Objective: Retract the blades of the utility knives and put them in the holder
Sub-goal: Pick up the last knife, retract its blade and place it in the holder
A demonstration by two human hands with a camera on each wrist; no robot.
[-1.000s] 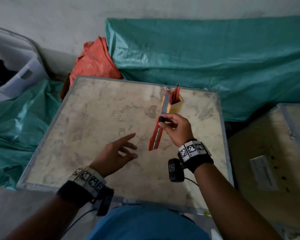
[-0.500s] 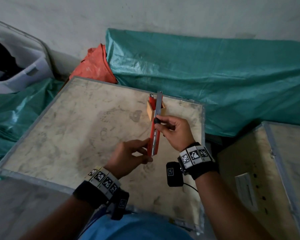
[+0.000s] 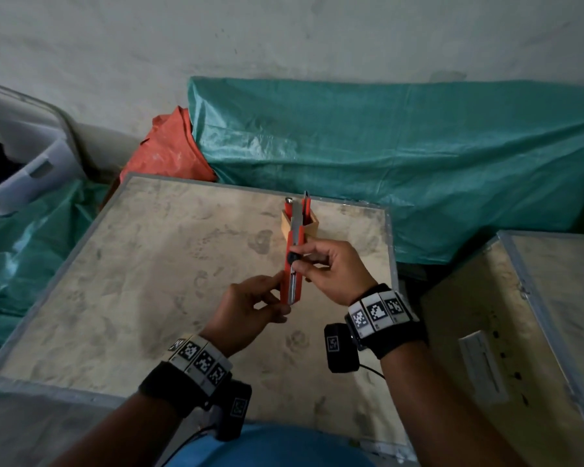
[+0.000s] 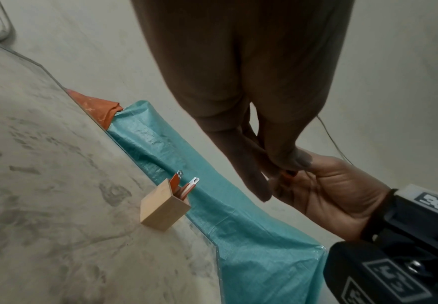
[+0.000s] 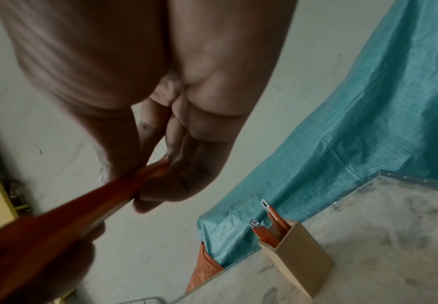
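Both hands hold one red utility knife [image 3: 293, 264] above the table, pointing away from me. My left hand [image 3: 250, 306] pinches its near end. My right hand [image 3: 331, 267] grips its middle with the thumb on the black slider [image 3: 291, 257]. The knife's grey front end overlaps the wooden holder [image 3: 311, 225] in the head view. Two red knives [image 5: 269, 226] stand in the holder [image 5: 300, 265], also seen as the small box [image 4: 163, 207] in the left wrist view. In the right wrist view the held knife [image 5: 82, 205] runs to the lower left.
The stained table [image 3: 149, 281] has a metal rim. A teal tarp [image 3: 418, 163] and an orange cloth [image 3: 162, 156] lie behind it. A second wooden crate [image 3: 536, 332] stands to the right, and a grey bin [image 3: 21, 163] sits at the far left.
My left hand rose from the table and took the knife's near end. The knife turned more upright, and the slider under my right thumb sits further back along the body.
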